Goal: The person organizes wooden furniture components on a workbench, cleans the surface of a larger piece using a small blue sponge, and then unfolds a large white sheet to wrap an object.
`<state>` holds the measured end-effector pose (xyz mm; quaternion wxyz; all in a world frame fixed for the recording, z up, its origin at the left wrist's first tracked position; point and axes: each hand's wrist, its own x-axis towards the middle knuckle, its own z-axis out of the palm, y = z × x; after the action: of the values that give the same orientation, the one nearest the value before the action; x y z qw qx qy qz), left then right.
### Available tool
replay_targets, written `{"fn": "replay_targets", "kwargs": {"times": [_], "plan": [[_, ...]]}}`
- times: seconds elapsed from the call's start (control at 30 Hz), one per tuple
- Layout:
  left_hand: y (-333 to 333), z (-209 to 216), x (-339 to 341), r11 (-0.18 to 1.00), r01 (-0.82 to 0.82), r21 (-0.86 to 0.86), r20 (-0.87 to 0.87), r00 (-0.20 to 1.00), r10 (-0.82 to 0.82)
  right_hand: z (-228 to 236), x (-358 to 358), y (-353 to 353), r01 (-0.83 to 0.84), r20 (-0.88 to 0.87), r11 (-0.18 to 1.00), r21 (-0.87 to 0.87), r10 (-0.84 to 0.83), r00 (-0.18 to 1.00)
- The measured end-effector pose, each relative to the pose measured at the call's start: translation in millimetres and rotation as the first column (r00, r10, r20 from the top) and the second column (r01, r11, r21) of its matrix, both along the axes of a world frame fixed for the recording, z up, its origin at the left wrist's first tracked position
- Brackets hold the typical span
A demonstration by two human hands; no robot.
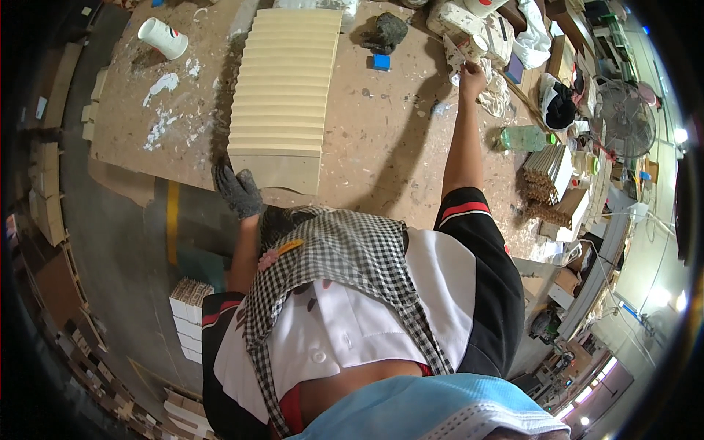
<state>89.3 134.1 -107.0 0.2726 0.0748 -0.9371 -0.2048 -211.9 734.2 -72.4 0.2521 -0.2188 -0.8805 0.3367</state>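
Panelling (282,95), cream and ribbed, lies lengthwise on the desk (353,132), its near end by my edge, presumably for easy reach; my gloved left hand (239,193) sits loosely open at its near left corner, perhaps to steady it; my bare right hand (471,79) is far out beside the cloth (496,98), fingers bunched near a pale cup (477,47); whether they grip anything, I can't tell.

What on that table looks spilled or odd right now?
White splatters mark the table left of the ribbed panel, near the white cup. Irregular patches on brown, they look spilled; wet or dry is unclear.
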Motion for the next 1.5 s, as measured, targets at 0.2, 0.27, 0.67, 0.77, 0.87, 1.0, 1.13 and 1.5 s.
{"fn": "replay_targets", "kwargs": {"times": [0.2,0.27,0.67,0.77,0.87,1.0,1.13,1.5], "plan": [[-1.6,1.1,1.2,1.000,0.005,0.011,-0.006,1.000,-0.004,-6.6,3.9,-12.6,0.004,0.039,0.999,0.044,-0.005,0.999],[-3.8,-0.8,4.0,1.000,-0.009,0.015,0.009,1.000,0.009,-3.0,12.9,-42.7,-0.091,0.134,0.962,0.257,0.057,0.989],[-2.6,-4.8,-2.3,1.000,-0.020,-0.013,-0.035,0.999,0.020,16.5,108.7,-167.1,-0.465,0.046,0.818,0.339,0.480,0.876],[-0.1,-2.9,-2.3,0.998,-0.036,-0.046,-0.045,0.998,0.034,49.1,152.3,-228.5,-0.590,-0.017,0.760,-0.274,0.609,0.793],[4.7,4.0,-2.3,0.996,-0.080,-0.028,0.036,0.996,0.081,164.8,209.5,-287.8,-0.694,0.096,0.368,-0.619,0.913,0.397],[6.7,10.5,-6.3,1.000,-0.024,0.019,-0.083,0.996,0.026,260.7,253.3,-312.7,-0.894,-0.497,-0.391,-0.219,0.833,-0.242],[3.3,8.7,-3.8,0.997,-0.079,0.004,0.002,0.997,0.079,328.0,285.0,-312.7,-0.744,-0.711,-0.668,-0.005,0.525,-0.467],[5.7,4.2,-2.5,0.996,-0.087,-0.017,-0.019,0.996,0.086,379.8,321.6,-318.3,-0.784,-0.874,-0.616,0.080,0.335,-0.352]]}}
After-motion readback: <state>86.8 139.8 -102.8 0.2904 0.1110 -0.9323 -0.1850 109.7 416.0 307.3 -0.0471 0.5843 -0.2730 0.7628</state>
